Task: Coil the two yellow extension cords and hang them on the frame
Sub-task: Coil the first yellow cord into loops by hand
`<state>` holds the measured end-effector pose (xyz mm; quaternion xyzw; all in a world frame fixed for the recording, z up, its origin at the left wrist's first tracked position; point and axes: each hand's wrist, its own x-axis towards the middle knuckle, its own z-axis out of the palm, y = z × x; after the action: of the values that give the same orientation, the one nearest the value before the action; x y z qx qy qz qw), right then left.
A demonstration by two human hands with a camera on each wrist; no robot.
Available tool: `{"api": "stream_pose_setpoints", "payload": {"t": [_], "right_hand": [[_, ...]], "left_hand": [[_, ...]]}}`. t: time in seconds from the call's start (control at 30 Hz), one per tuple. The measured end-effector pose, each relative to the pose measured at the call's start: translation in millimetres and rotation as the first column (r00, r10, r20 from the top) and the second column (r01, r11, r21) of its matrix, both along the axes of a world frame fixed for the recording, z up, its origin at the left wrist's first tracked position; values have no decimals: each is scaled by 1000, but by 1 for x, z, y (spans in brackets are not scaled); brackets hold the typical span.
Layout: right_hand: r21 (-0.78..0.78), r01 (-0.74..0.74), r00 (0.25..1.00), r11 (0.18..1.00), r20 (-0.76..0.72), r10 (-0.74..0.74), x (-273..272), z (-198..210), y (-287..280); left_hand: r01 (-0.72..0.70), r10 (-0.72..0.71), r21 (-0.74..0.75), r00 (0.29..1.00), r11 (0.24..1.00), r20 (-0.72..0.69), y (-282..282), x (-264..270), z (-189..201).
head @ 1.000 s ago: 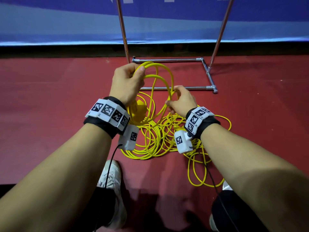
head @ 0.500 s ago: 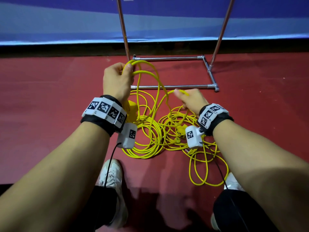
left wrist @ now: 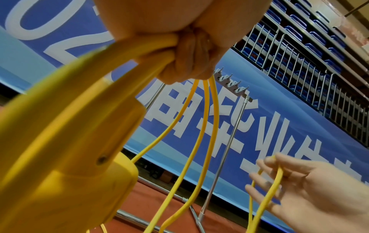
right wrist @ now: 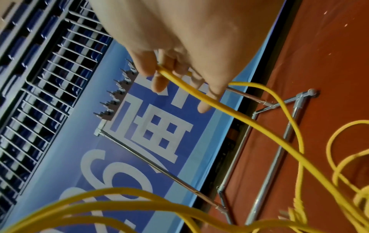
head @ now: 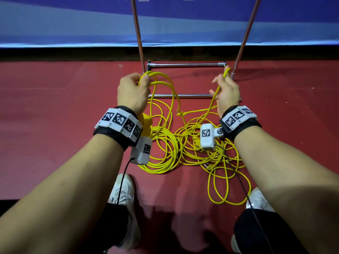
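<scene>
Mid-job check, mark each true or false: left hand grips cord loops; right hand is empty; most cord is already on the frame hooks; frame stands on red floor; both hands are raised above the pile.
1. The left hand grips several cord loops. True.
2. The right hand is empty. False: a cord strand runs through its fingers.
3. Most cord hangs on the hooks. False: the hooks are bare; the cord pile lies on the floor.
4. The frame stands on the red floor. True.
5. Both hands are above the pile. True.

Two hands (head: 133, 92) (head: 226, 92), two tangled yellow extension cords (head: 165, 143) (head: 220, 162), one metal frame (head: 185, 65), two white shoes (head: 124, 191) (head: 258, 198), two wrist bands (head: 119, 121) (head: 238, 116)
</scene>
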<state>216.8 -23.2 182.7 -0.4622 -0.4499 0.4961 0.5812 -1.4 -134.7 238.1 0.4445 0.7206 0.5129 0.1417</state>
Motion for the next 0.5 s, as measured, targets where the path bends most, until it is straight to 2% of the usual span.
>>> {"api": "stream_pose_setpoints", "payload": {"t": [0.07, 0.13, 0.17, 0.23, 0.27, 0.3, 0.4, 0.5], "right_hand": [[-149, 15, 984, 989, 178, 12, 3, -11, 6], [-318, 1, 916, 948, 380, 127, 4, -17, 5], [-384, 24, 824, 923, 531, 199, 6, -18, 1], [-363, 108, 537, 925, 805, 254, 5, -21, -10], [-291, 86, 440, 953, 869, 226, 1, -21, -15], [-216, 24, 396, 976, 899, 189, -6, -20, -20], [-118, -276, 364, 954, 906, 217, -28, -14, -29], [-151, -369, 355, 917, 889, 289, -38, -16, -30]], "left_hand": [[20, -20, 4, 1000, 1000, 11, 1, 1, -1], [41, -41, 7, 999, 999, 16, 2, 4, -1], [53, -53, 7, 998, 999, 15, 2, 7, -1], [75, -75, 3, 997, 997, 16, 2, 12, 0], [86, -86, 2, 996, 996, 22, 2, 15, 1], [97, -97, 2, 995, 995, 34, 2, 17, 1], [130, -129, 2, 987, 992, 93, 2, 24, 1], [165, -167, 28, 975, 986, 145, 2, 27, 1]]}}
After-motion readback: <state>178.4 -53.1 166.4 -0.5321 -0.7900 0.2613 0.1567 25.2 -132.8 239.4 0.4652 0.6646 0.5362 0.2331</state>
